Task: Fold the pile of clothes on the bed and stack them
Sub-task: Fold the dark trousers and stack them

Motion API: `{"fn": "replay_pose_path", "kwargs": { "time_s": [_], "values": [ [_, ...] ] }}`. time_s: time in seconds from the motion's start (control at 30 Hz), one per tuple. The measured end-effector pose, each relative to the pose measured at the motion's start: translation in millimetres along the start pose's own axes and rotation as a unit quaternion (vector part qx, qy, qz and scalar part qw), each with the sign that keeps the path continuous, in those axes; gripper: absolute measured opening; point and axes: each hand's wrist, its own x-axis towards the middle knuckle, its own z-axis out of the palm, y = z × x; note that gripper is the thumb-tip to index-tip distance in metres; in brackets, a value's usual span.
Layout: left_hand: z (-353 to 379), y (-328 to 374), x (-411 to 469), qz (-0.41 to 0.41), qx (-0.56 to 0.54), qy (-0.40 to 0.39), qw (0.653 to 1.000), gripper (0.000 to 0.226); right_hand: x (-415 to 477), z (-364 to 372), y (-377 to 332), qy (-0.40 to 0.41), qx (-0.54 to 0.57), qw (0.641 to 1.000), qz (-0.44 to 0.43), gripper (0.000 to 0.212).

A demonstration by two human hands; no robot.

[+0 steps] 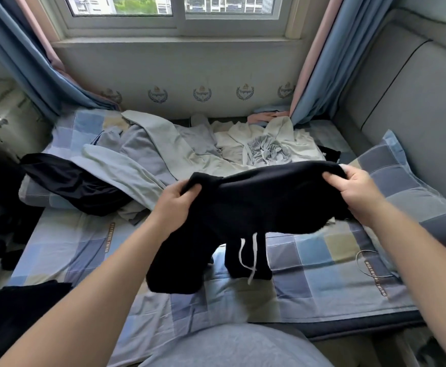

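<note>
A black garment with a white drawstring [256, 205] hangs spread above the bed [309, 276]. My left hand [175, 205] grips its left edge and my right hand [354, 188] grips its right edge, both held up over the checked bedsheet. The garment's lower parts droop onto the sheet. Behind it lies a loose pile: grey clothes [142, 152], a cream hooded top [269, 139] and another black garment [71, 181] at the left.
A checked pillow [407, 186] lies at the right against a grey padded headboard [407, 96]. Blue curtains [320, 75] hang either side of the window. A dark cloth [18, 313] lies at the bed's near left corner. A cable loop [367, 263] rests on the sheet.
</note>
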Motion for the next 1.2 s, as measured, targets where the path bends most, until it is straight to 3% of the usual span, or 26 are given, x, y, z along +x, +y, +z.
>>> {"fn": "replay_pose_path", "kwargs": {
  "time_s": [0.03,0.13,0.17,0.27,0.33,0.4,0.47,0.53,0.7,0.8,0.87,0.93,1.03,1.07,1.13,1.2],
  "values": [
    [2,6,0,-0.005,-0.008,0.000,1.000,0.018,1,3,6,0.029,-0.039,0.999,0.000,0.012],
    [14,23,-2,-0.021,-0.063,0.002,0.998,0.021,-5,21,13,0.069,-0.185,0.979,-0.047,0.057],
    [19,30,-5,-0.028,-0.081,-0.005,0.996,0.020,-13,29,15,0.029,-0.200,0.977,-0.074,0.070],
    [34,48,-12,-0.045,-0.103,-0.052,0.992,0.021,-44,74,23,-0.217,-0.151,0.960,-0.097,0.103],
    [38,58,-16,-0.058,-0.108,-0.097,0.988,0.019,-57,108,36,-0.299,-0.109,0.943,-0.099,0.113],
    [34,65,-17,-0.066,-0.100,-0.142,0.983,0.019,-63,136,44,-0.285,-0.087,0.950,-0.090,0.091],
    [20,67,-13,-0.056,-0.071,-0.159,0.983,0.028,-63,145,45,-0.244,-0.067,0.964,-0.085,0.040],
    [1,63,-5,-0.032,-0.018,-0.120,0.992,0.025,-61,139,38,-0.235,-0.035,0.969,-0.074,0.008],
    [-18,22,13,0.016,0.207,0.046,0.977,0.014,-60,115,-10,-0.318,0.044,0.947,-0.007,0.018],
    [-5,7,8,0.052,0.240,0.113,0.963,0.010,-58,111,-31,-0.320,0.073,0.943,0.053,0.021],
    [0,5,-1,0.060,0.153,0.073,0.984,0.007,-56,109,-37,-0.292,0.078,0.951,0.067,0.022],
    [6,2,-16,0.053,0.080,-0.033,0.995,0.026,-56,104,-43,-0.267,0.115,0.954,0.073,0.023],
    [17,-9,-34,0.012,0.098,-0.172,0.980,0.039,-54,95,-47,-0.239,0.175,0.952,0.070,0.027],
    [22,-15,-36,0.008,0.111,-0.180,0.977,0.034,-52,92,-48,-0.228,0.182,0.954,0.067,0.027],
    [26,-23,-31,0.031,0.153,-0.121,0.980,0.010,-47,85,-50,-0.206,0.175,0.961,0.061,0.025],
    [24,-22,-20,0.048,0.184,-0.049,0.981,0.016,-41,76,-49,-0.176,0.151,0.971,0.051,0.024]
  ]
}}
